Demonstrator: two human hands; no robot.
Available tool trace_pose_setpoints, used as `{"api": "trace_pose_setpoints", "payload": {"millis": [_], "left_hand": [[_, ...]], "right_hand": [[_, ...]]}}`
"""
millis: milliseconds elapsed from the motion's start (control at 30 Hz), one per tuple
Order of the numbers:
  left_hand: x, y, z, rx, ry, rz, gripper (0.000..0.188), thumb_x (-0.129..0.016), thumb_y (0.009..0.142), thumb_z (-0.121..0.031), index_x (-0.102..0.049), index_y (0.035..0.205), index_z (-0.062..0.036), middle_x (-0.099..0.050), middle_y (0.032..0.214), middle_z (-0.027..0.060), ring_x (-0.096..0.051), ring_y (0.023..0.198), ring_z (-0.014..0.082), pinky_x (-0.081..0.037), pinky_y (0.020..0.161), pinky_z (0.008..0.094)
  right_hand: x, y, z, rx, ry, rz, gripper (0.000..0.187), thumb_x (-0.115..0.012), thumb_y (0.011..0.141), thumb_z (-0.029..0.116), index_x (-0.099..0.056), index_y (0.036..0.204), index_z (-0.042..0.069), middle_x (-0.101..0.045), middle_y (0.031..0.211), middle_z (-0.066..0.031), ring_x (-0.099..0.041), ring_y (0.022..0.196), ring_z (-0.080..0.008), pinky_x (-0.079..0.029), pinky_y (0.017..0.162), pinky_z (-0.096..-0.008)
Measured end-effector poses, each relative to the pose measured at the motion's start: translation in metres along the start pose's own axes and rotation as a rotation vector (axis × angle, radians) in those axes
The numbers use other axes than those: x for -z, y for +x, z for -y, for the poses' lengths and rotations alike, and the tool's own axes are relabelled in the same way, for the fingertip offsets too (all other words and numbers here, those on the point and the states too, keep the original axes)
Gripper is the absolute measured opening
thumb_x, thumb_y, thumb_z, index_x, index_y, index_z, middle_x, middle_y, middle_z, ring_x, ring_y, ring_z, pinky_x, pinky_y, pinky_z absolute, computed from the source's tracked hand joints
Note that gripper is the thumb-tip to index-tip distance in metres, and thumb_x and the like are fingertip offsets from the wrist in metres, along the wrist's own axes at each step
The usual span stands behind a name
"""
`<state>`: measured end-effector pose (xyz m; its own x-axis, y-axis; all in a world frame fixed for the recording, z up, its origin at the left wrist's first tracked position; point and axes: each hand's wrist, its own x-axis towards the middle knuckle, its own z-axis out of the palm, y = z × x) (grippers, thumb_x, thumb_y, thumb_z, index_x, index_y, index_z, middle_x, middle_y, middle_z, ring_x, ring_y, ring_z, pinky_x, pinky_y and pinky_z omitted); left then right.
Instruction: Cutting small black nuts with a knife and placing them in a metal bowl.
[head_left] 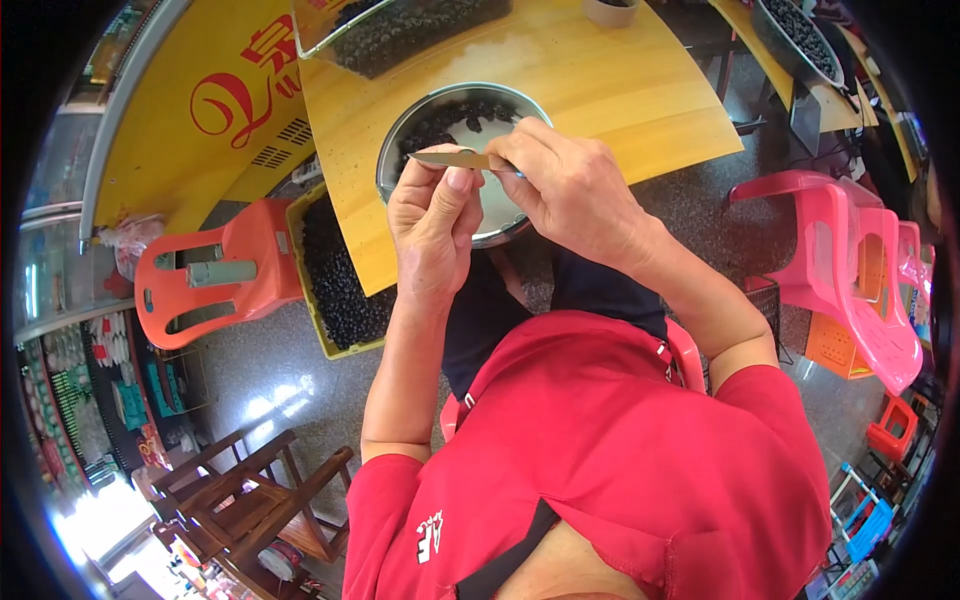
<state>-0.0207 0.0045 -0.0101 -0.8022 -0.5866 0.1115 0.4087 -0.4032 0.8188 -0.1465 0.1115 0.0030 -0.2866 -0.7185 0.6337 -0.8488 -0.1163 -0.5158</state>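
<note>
1. Right grip [575, 190] is closed on the knife [448, 159].
2. Left grip [430, 218] is bunched; cannot tell how tightly, or on what.
3. The blade lies crosswise, tip leftward, at the left fingertips, above the bowl [383, 165].

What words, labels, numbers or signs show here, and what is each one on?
I won't copy wording, but here is where it stands:
Yellow panel: large red lettering beside a red swirl emblem.
Red shirt: white lettering on its front.
Packages at far left: any print is too small to read.
Knife blade: no lettering I can make out.
</note>
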Motion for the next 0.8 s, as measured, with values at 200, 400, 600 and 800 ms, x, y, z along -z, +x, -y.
{"api": "trace_pose_setpoints", "payload": {"millis": [200,400,600,800], "left_hand": [[0.005,-0.007,-0.005,0.022,-0.067,0.006,0.015,-0.061,0.093,-0.011,-0.058,0.105,-0.0017,-0.061,0.083,0.0032,-0.033,0.047,0.0013,-0.023,0.042,0.0163],[0.007,-0.002,0.002,-0.032,-0.016,-0.068,0.014,-0.062,0.092,-0.007,-0.060,0.105,-0.0022,-0.062,0.086,0.0030,-0.035,0.050,0.0011,-0.024,0.043,0.0163],[0.006,-0.004,0.006,-0.066,0.077,-0.081,0.013,-0.063,0.090,-0.003,-0.062,0.103,-0.0030,-0.062,0.093,0.0029,-0.038,0.052,0.0014,-0.026,0.043,0.0161],[0.007,-0.007,-0.001,-0.055,0.061,0.048,0.014,-0.062,0.089,-0.001,-0.061,0.103,-0.0015,-0.059,0.093,0.0047,-0.039,0.053,0.0019,-0.027,0.044,0.0155]], "right_hand": [[-0.010,-0.007,-0.020,-0.103,-0.158,0.094,0.009,-0.062,0.086,0.009,-0.059,0.091,0.002,-0.057,0.076,-0.0127,-0.059,0.067,-0.0334,-0.047,0.056,-0.0392],[0.002,0.007,0.002,-0.197,0.377,0.010,0.019,-0.063,0.091,0.020,-0.062,0.091,0.001,-0.058,0.074,-0.0070,-0.056,0.061,-0.0171,-0.044,0.057,-0.0319],[0.011,0.012,0.010,-0.572,0.547,0.262,0.026,-0.065,0.092,0.028,-0.063,0.093,0.003,-0.051,0.075,0.0017,-0.045,0.068,-0.0047,-0.037,0.056,-0.0223],[0.010,0.009,0.002,-0.552,0.879,0.249,0.027,-0.059,0.095,0.030,-0.062,0.097,0.003,-0.055,0.078,0.0043,-0.049,0.071,-0.0045,-0.040,0.060,-0.0209]]}}
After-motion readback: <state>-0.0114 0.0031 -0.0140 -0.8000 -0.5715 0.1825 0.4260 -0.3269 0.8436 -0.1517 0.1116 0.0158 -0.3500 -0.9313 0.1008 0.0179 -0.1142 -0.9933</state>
